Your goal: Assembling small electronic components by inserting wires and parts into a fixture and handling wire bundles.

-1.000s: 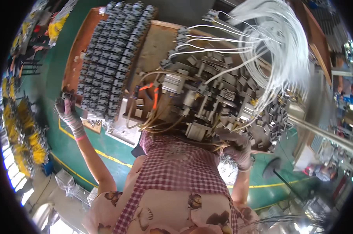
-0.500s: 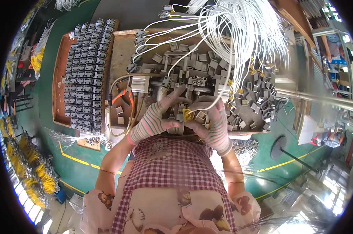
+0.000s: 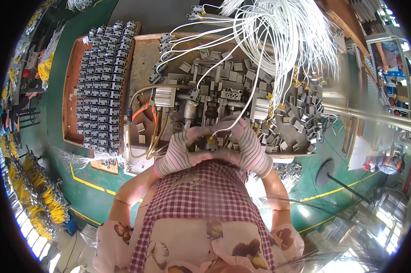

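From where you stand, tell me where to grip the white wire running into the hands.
Grip the white wire on its free stretch just above the gloved hands, coming from the right hand side. There it runs alone over the grey blocks; higher up it merges into the tangled bundle.

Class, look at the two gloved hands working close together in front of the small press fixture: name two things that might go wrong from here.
1. Both hands, left hand and right hand, sit right at the metal fixture; a finger might get pinched.
2. The white wires hang in a dense bundle over the work; one may snag or tangle with the wire being handled.
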The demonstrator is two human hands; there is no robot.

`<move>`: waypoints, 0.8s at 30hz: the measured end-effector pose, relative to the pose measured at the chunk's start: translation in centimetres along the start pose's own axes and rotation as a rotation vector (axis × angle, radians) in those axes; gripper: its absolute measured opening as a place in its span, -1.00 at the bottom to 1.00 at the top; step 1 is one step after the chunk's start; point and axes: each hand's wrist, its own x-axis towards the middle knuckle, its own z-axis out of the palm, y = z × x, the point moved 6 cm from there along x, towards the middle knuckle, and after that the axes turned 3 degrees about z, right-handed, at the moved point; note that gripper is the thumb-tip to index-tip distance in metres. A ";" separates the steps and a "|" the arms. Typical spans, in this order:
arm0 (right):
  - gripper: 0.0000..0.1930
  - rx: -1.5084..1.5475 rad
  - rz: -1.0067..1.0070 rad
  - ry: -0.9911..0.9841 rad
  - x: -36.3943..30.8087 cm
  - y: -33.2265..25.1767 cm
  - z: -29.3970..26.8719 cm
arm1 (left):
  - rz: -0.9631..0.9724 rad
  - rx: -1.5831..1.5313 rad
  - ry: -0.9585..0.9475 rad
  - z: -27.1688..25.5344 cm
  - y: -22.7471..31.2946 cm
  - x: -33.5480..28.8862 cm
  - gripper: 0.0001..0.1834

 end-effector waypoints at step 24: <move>-0.71 -0.660 -0.035 0.033 7.7 5.1 0.1 | 0.377 1.214 0.057 -0.8 -3.1 4.6 -0.73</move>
